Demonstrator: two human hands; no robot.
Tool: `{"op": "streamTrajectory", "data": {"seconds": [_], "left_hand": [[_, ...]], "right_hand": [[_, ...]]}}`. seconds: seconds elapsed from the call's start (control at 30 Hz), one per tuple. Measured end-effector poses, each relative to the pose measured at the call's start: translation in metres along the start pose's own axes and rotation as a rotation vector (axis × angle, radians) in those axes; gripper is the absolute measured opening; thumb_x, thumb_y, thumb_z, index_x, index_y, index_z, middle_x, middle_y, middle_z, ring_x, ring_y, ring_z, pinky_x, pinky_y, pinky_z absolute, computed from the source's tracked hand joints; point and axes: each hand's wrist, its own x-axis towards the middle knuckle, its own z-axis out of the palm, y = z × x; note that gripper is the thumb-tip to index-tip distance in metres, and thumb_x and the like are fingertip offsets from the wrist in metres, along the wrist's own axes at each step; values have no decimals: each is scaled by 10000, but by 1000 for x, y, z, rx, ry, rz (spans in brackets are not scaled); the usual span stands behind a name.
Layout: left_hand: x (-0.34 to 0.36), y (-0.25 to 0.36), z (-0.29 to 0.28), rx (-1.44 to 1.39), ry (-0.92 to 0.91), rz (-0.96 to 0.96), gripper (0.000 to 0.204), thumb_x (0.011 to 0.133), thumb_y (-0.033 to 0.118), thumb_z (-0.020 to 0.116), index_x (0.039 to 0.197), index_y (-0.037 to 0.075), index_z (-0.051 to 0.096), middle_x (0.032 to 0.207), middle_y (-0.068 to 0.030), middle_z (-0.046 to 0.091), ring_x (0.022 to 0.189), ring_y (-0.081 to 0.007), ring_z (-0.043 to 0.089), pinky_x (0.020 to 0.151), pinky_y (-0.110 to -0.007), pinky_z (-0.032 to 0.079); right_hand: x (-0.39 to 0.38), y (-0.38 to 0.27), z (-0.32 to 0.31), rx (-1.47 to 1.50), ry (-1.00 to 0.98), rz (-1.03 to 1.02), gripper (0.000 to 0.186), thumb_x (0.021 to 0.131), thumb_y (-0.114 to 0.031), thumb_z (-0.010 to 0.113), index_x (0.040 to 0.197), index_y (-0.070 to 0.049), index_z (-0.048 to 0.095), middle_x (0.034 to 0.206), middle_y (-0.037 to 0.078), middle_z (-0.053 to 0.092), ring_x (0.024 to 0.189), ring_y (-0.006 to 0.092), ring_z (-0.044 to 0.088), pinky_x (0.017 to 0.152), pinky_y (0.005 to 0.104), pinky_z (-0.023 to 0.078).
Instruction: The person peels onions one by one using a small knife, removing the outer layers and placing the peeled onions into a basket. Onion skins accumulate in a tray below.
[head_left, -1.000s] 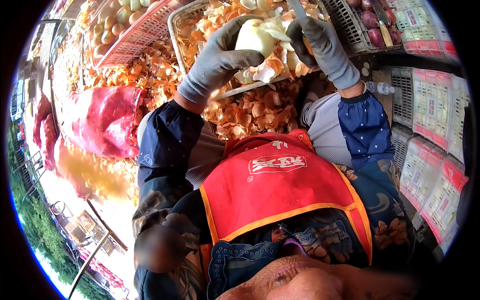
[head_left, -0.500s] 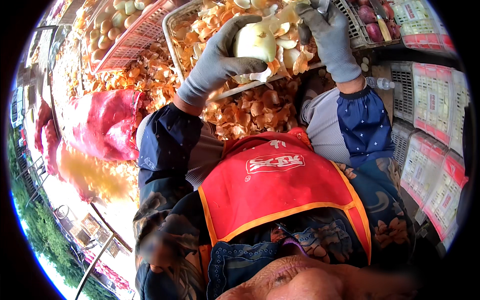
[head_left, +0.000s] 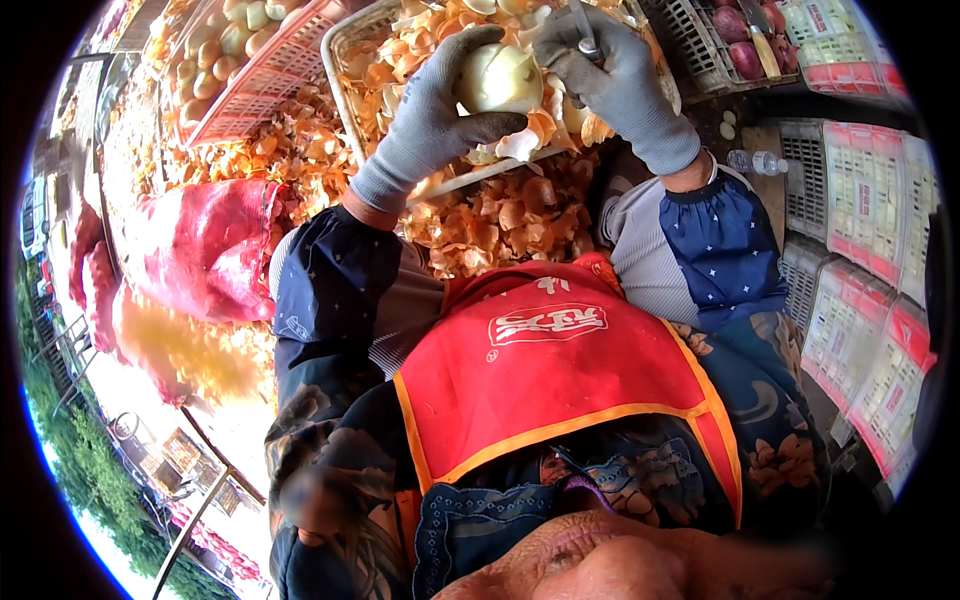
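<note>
Closest to you is your red apron (head_left: 550, 370). Next, your left hand (head_left: 435, 115), in a gray glove, is curled around a pale onion (head_left: 502, 80). The onion is up over a white tray (head_left: 340, 98) full of skins. Your right hand (head_left: 625, 90), gloved too, grips a knife (head_left: 588, 42) just beside the onion; I can't tell if hand and onion touch. Farther off, a pink crate (head_left: 262, 80) of onions is on the left, and red onions (head_left: 743, 60) are on the right.
</note>
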Motion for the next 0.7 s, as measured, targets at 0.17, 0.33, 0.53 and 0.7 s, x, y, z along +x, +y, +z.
{"op": "streamTrajectory", "data": {"seconds": [0.17, 0.33, 0.53, 0.7], "left_hand": [[3, 13, 0, -685, 54, -301, 724, 710, 34, 766, 1348, 31, 423, 1201, -94, 555, 1057, -196, 572, 909, -319, 491], [6, 9, 3, -940, 55, -296, 667, 773, 35, 729, 1364, 36, 419, 1194, -76, 570, 1044, -177, 590, 891, -309, 504], [15, 9, 9, -567, 15, -233, 759, 716, 15, 792, 1376, 34, 417, 1232, -64, 553, 1087, -143, 561, 934, -285, 491], [20, 6, 6, -477, -54, -230, 753, 733, -31, 758, 1392, 35, 401, 1231, -56, 547, 1091, -132, 549, 926, -281, 489]], "right_hand": [[5, -15, -10, 550, 137, 312, 319, 868, -306, 710, 946, -16, 602, 718, -9, 565, 546, 53, 514, 478, 189, 415], [-2, -1, -11, 39, 135, 273, 306, 886, -231, 688, 1128, -60, 611, 873, -10, 635, 562, 15, 495, 472, 177, 407], [0, 7, 1, 68, -32, 223, 372, 854, -241, 723, 1166, -56, 642, 987, 45, 675, 883, 89, 622, 781, 236, 512], [6, 6, -7, 168, -138, 521, 359, 856, -252, 723, 1147, -56, 648, 907, 13, 680, 802, 83, 621, 705, 228, 515]]}}
